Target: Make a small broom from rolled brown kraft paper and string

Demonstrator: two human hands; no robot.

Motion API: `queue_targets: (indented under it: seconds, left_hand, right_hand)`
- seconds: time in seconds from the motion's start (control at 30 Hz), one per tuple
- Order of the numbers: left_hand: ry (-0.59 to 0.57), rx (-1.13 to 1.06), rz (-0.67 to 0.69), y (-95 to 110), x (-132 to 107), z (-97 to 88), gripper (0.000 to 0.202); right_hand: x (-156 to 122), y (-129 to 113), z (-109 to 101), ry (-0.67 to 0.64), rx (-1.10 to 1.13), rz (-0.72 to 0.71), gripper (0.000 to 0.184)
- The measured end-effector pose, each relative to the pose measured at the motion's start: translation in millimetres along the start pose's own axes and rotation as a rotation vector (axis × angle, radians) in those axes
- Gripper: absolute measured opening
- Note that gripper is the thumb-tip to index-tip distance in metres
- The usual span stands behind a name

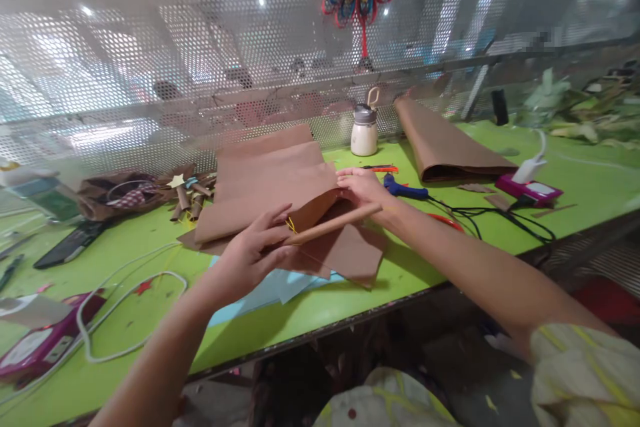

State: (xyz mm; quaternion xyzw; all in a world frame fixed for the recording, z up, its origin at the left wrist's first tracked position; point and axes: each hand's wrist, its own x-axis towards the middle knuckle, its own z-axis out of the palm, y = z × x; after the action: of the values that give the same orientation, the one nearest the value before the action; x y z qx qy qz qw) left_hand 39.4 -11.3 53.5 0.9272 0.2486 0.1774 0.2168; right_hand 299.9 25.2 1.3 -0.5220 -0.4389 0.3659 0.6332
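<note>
My left hand (260, 247) pinches one end of a thin rolled brown paper tube (335, 223), with yellow string (291, 225) by its fingers. The tube slants up to the right, its far end close to my right wrist. My right hand (361, 185) has its fingers closed at the edge of a large brown paper sheet (270, 180), which bulges up at its near side. Under the tube lie smaller brown paper pieces (355, 253), on top of light blue sheets (245, 297).
A blue glue gun (405, 188) with black cable lies right of my hand. Behind stand a white bottle (364, 133) and folded brown paper (450, 140). Purple power strips (530, 190) sit at both sides. A phone (70, 243) and small paper rolls (185, 203) are left.
</note>
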Motion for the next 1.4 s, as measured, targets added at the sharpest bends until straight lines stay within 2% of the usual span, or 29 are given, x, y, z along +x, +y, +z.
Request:
queue_targets:
  seconds: [0.07, 0.17, 0.27, 0.33, 0.37, 0.43, 0.47, 0.53, 0.6, 0.7, 0.83, 0.93, 1.03, 1.13, 1.3, 1.4]
  left_hand:
    - [-0.017, 0.09, -0.024, -5, 4, 12.9, 0.029]
    - [0.053, 0.166, -0.075, -15, 10, 26.7, 0.028]
    - [0.171, 0.197, -0.133, -22, 10, 28.2, 0.029]
    - [0.234, 0.211, -0.18, -24, 8, 25.8, 0.031]
    - [0.256, 0.217, -0.193, -25, 8, 25.0, 0.031]
    - [0.281, 0.227, -0.193, -27, 8, 25.4, 0.029]
    - [0.292, 0.238, -0.187, -28, 9, 26.5, 0.028]
    - [0.314, 0.28, -0.172, -28, 10, 29.8, 0.025]
    - [0.337, 0.33, -0.16, -28, 10, 32.9, 0.023]
    - [0.354, 0.389, -0.16, -29, 9, 35.0, 0.023]
    - [0.367, 0.411, -0.165, -32, 6, 35.1, 0.025]
    - [0.386, 0.419, -0.161, -35, 7, 35.9, 0.026]
    - [0.375, 0.422, -0.159, -36, 9, 37.1, 0.026]
    - [0.371, 0.405, -0.148, -36, 10, 37.9, 0.025]
    - [0.396, 0.378, -0.13, -39, 6, 39.1, 0.023]
    - [0.393, 0.348, -0.128, -40, 6, 39.8, 0.023]
  right_hand:
    - [-1, 0, 2, 0.039, 0.02, 0.024, 0.017]
    - [-6, -5, -3, 0.082, 0.033, 0.027, 0.017]
    - [-23, -11, -21, 0.106, 0.004, -0.005, 0.02]
    - [-47, -15, -35, 0.073, -0.073, -0.033, 0.025]
    - [-62, -16, -41, -0.008, -0.155, -0.046, 0.025]
    - [-96, -16, -45, -0.362, -0.619, -0.25, 0.028]
    - [-112, -15, -44, -0.456, -0.802, -0.362, 0.033]
    - [-137, -9, -35, -0.522, -1.095, -0.518, 0.038]
    - [-148, -2, -24, -0.471, -1.282, -0.594, 0.03]
    - [-146, 8, -18, -0.424, -1.408, -0.671, 0.022]
    - [-139, 9, -42, -0.442, -1.388, -0.782, 0.022]
    - [-135, 2, -67, -0.466, -1.269, -0.724, 0.021]
    - [-129, -9, -79, -0.486, -1.155, -0.611, 0.021]
    - [-116, -21, -75, -0.418, -1.088, -0.593, 0.02]
    - [-81, -38, -56, -0.248, -1.024, -0.693, 0.012]
    - [-60, -50, -48, -0.218, -1.006, -0.753, 0.008]
